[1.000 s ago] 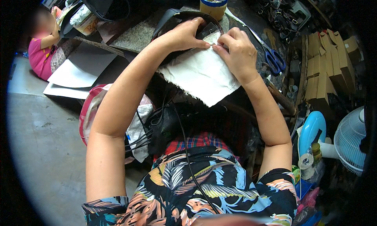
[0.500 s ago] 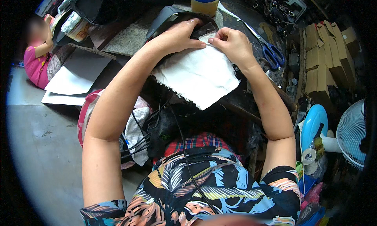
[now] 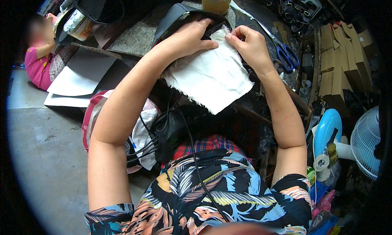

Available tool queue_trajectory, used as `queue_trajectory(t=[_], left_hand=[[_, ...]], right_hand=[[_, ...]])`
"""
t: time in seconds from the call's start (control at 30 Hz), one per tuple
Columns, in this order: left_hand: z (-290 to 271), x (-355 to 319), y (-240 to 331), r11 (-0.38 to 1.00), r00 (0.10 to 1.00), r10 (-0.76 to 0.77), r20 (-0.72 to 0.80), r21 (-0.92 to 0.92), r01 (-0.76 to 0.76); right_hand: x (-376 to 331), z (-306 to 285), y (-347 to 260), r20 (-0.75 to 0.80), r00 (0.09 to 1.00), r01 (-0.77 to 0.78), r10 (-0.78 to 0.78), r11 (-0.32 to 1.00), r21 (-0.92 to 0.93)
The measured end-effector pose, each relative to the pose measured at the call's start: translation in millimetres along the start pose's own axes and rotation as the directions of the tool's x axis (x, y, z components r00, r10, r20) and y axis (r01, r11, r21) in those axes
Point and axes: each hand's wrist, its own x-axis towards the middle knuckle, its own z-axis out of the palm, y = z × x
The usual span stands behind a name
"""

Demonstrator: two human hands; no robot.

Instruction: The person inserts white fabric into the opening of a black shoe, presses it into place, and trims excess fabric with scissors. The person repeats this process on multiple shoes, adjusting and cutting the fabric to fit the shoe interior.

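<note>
A white cloth (image 3: 210,80) with frayed edges hangs from a curved black piece (image 3: 171,20) that looks like leather or a similar sheet, at the table's near side. My left hand (image 3: 188,41) rests at the black piece with fingers stretched out, the fingertips partly inside its curve. Its thumb lies along the cloth's upper part. At the cloth's upper right edge, my right hand (image 3: 250,46) is closed in a pinch of thumb and forefinger. What sits between those fingertips is too small to make out.
Blue-handled scissors (image 3: 288,57) lie to the right, near a blue-rimmed tub (image 3: 216,2). Brown cardboard boxes (image 3: 341,63) and a fan (image 3: 365,141) stand at the right. White sheets (image 3: 81,73) lie at the left, where another person (image 3: 36,67) sits. A black cable (image 3: 192,149) hangs before me.
My right hand has shifted slightly right, and its fingertips are farther from my left thumb. More of the cloth's upper corner shows between the hands.
</note>
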Motion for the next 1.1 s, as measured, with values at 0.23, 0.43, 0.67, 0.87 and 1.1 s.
queue_trajectory(t=[0.23,0.43,0.67,0.87,1.1], left_hand=[[-3,3,-3,0.999,0.999,0.039,0.010,0.012,-0.039],[2,3,-7,0.996,0.998,0.065,-0.001,-0.068,-0.065],[1,18,-4,0.999,0.999,0.042,-0.009,-0.019,-0.042],[-2,23,0,0.998,0.995,0.062,-0.079,0.024,-0.060],[-6,20,-6,0.992,0.991,0.126,-0.052,0.026,-0.125]], right_hand=[[12,5,3,0.079,0.981,-0.154,0.176,0.961,-0.229],[6,7,-3,0.019,0.974,-0.212,0.227,0.933,-0.290],[2,4,-13,-0.064,0.990,-0.140,0.124,0.896,-0.421],[-17,-10,-23,-0.035,0.876,0.462,-0.482,0.856,-0.233],[-45,7,-29,0.187,0.869,0.492,-0.458,0.764,-0.417]])
